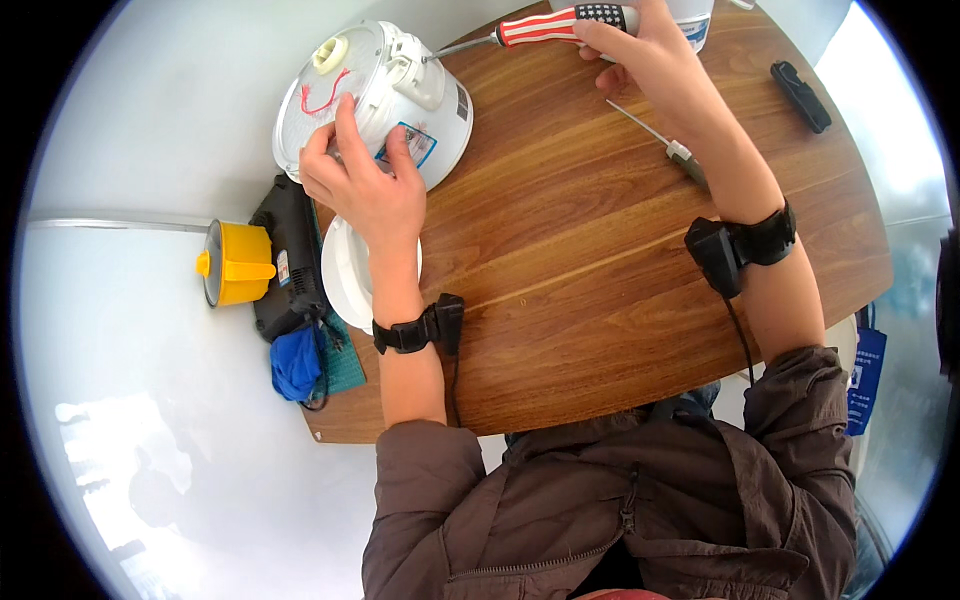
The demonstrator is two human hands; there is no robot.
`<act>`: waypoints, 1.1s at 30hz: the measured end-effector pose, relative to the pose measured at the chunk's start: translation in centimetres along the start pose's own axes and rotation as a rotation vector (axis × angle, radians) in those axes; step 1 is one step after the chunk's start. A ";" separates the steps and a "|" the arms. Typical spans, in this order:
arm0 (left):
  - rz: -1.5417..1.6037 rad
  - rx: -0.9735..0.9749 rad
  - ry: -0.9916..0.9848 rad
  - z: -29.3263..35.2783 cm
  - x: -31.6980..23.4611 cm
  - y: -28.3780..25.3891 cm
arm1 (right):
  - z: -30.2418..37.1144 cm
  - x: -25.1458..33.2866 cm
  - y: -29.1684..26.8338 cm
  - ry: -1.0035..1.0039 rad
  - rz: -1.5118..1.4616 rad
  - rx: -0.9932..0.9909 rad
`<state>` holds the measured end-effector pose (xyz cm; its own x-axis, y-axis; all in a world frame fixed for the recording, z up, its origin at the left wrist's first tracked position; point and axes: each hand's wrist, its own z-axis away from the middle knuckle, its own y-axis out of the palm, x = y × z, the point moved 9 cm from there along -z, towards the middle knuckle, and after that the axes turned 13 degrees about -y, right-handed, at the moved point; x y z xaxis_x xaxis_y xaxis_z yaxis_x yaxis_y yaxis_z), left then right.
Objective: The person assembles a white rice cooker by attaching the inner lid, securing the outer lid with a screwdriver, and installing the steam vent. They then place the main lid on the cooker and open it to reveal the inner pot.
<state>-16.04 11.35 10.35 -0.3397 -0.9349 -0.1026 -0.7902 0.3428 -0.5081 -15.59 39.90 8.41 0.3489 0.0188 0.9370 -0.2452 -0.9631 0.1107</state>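
Observation:
A white rice cooker (pixel 447 128) stands at the far left of the table, its lid (pixel 360 50) leaning toward the left. Red wires (pixel 326 94) show on the lid. My left hand (pixel 370 190) steadies the cooker, fingers over the lid's edge and thumb on the side near a blue label. In my right hand (pixel 645 55) is a screwdriver (pixel 545 28) with a striped, starred handle. The screwdriver lies almost level, and its tip meets the pale hinge-like part (pixel 408 62) of the cooker. Whether it sits in a screw is too small to tell.
A second screwdriver (pixel 655 137) lies below my right hand. A black object (pixel 800 97) is at the far right, a white container (pixel 697 20) at the back. Beside my left forearm are a white ring-shaped part (pixel 345 285), a black case (pixel 285 255), a yellow container (pixel 240 262) and blue cloth (pixel 295 364).

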 end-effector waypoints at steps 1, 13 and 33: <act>0.002 -0.005 0.003 -0.1 -0.1 -0.1 | 0.0 0.4 0.0 0.019 0.005 0.016; 0.000 -0.013 0.007 -0.2 0.1 0.0 | -1.1 -1.2 -0.3 -0.103 0.039 0.027; -0.006 0.008 0.007 -0.2 -0.2 0.0 | -0.7 1.0 -0.6 -0.457 0.439 0.011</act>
<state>-16.10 11.53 10.57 -0.3389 -0.9361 -0.0938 -0.7877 0.3368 -0.5158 -15.76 40.70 9.52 0.5696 -0.4927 0.6578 -0.4447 -0.8579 -0.2575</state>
